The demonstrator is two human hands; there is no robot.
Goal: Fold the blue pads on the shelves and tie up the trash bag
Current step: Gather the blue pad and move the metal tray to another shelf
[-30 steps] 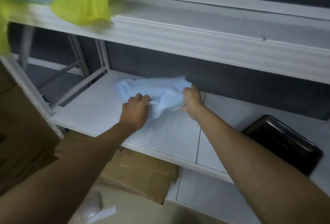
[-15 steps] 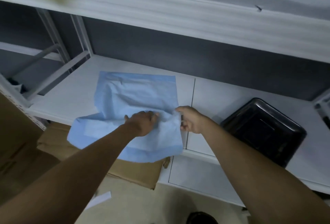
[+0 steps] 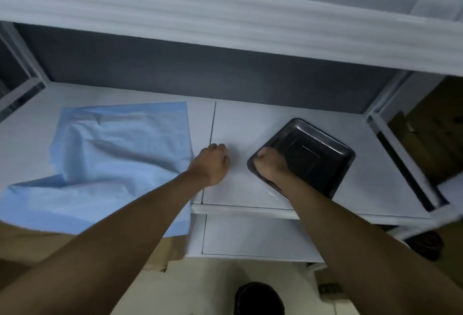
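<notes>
blue pad [image 3: 120, 164] lies open left of the black tray [image 3: 323, 161], front edge hanging off the shelf [image 3: 250, 124] | left hand [image 3: 211, 164] and right hand [image 3: 269, 165] fingers curled shut, holding nothing | tip: pull corners even, then fold

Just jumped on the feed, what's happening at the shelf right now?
A person is working at the white shelf. The blue pad lies spread out and unfolded, its near edge hanging over the shelf front. The left hand is a fist beside the pad's right edge; the right hand rests at the black tray. No trash bag in view.
</notes>
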